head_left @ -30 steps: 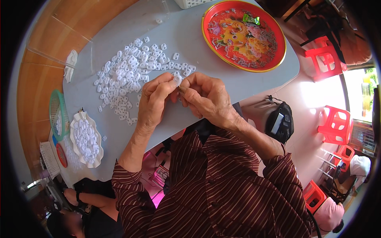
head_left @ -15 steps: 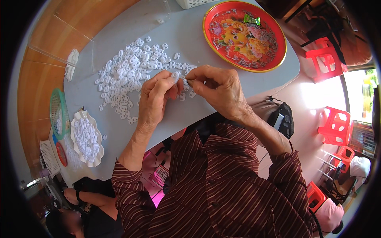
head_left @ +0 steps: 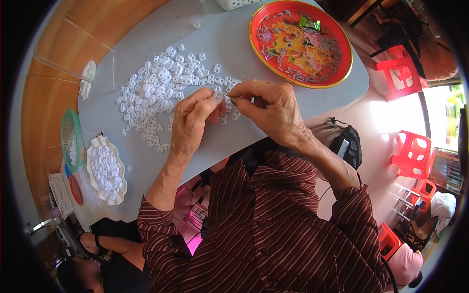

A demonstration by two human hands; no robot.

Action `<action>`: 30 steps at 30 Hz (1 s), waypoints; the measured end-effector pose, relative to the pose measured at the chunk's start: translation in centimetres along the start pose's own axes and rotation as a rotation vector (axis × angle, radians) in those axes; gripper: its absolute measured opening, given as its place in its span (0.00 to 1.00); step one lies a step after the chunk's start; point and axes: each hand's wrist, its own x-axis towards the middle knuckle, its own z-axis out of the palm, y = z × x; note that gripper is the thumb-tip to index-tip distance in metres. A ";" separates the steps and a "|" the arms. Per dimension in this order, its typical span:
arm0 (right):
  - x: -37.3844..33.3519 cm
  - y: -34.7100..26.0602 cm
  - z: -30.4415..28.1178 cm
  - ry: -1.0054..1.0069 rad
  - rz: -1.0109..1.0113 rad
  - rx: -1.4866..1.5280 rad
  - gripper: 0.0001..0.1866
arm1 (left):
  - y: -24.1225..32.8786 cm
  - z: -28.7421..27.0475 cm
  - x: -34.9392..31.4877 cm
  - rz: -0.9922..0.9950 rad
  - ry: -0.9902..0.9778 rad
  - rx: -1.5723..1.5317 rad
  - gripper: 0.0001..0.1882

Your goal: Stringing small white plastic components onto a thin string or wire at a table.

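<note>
My left hand (head_left: pixel 190 119) is closed in a pinch on a small white plastic piece (head_left: pixel 218 94), held above the table. Close beside it, my right hand (head_left: pixel 274 110) pinches thumb and forefinger together against the piece's right side. Whatever sits between those fingertips is too small to make out. A loose heap of similar white plastic pieces (head_left: pixel 155 83), several showing two holes, spreads over the grey table (head_left: pixel 229 36) beyond and left of my hands. At the far right lies a round red tray (head_left: pixel 350 53) with a flower print, strewn with tiny metallic slivers (head_left: pixel 312 75).
A green packet (head_left: pixel 309 23) rests in the tray. On the left stand a scalloped white dish (head_left: pixel 123 188) of white pieces and a green mesh basket (head_left: pixel 70 127). Another person's arm (head_left: pixel 119 249) shows at lower left. Red stools (head_left: pixel 413 156) stand on the right.
My left fingertips and the white piece have tipped slightly and shifted a little to the right and down. My right hand stays nearly where it was, still pinched.
</note>
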 end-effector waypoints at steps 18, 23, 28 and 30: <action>0.2 2.3 -1.0 -0.011 -0.410 -0.243 0.08 | 0.6 0.1 0.1 0.003 -0.008 0.176 0.17; 0.0 2.1 -0.8 0.035 -0.364 -0.215 0.07 | 0.5 0.0 0.2 -0.018 -0.006 0.147 0.17; 0.1 1.9 -0.8 0.022 -0.374 -0.235 0.08 | 1.0 0.2 0.1 -0.030 -0.007 0.187 0.16; 0.1 1.8 -0.7 0.019 -0.376 -0.238 0.08 | 1.1 0.3 0.0 -0.021 -0.009 0.185 0.16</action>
